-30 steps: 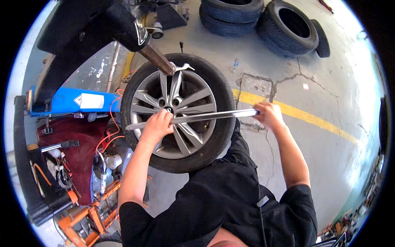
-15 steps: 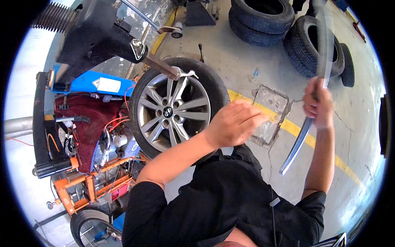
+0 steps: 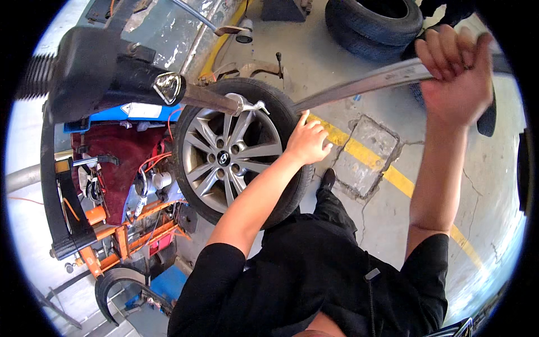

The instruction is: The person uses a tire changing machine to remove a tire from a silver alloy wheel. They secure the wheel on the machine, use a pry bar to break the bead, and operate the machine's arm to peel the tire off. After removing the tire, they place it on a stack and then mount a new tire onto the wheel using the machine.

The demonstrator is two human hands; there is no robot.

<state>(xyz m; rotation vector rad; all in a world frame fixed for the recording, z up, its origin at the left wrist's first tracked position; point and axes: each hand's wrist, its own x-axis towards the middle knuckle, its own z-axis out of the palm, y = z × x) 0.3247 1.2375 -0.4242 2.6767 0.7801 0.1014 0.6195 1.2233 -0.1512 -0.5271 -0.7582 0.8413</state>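
The long, flat silver-metal bar (image 3: 365, 84) has swung over to the round black-rubber tyre (image 3: 297, 188), right grip (image 3: 457, 78) clenched around the bar, left grip (image 3: 307, 141) loosely spread below its tip.

Stacked tyres (image 3: 368, 35) beyond a yellow stripe (image 3: 400, 184)

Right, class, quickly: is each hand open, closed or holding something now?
Left hand: open, fingers loosely curled, near the tire, nothing visibly held.
Right hand: closed around the metal bar.
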